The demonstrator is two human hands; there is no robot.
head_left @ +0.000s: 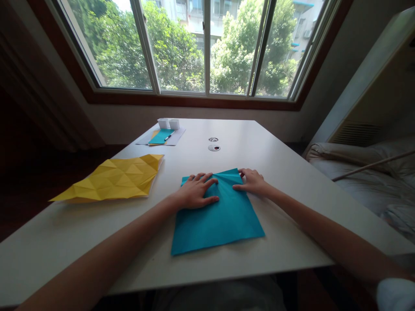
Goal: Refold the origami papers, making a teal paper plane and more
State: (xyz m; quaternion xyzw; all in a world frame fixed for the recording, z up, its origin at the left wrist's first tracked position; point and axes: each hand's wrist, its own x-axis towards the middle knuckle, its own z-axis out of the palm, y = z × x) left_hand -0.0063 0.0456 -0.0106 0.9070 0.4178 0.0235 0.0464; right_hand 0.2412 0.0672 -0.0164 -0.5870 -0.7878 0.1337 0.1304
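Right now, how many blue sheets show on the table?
2: the near blue sheet, front and centre; the far blue sheet, beneath the pen. Others may be hidden.

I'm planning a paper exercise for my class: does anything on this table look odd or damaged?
The yellow sheet, left of the blue sheet, stands out: creased all over, it doesn't lie flat, and its left corner reaches about the edge of the table. Its creases look regular, so probably not damage.
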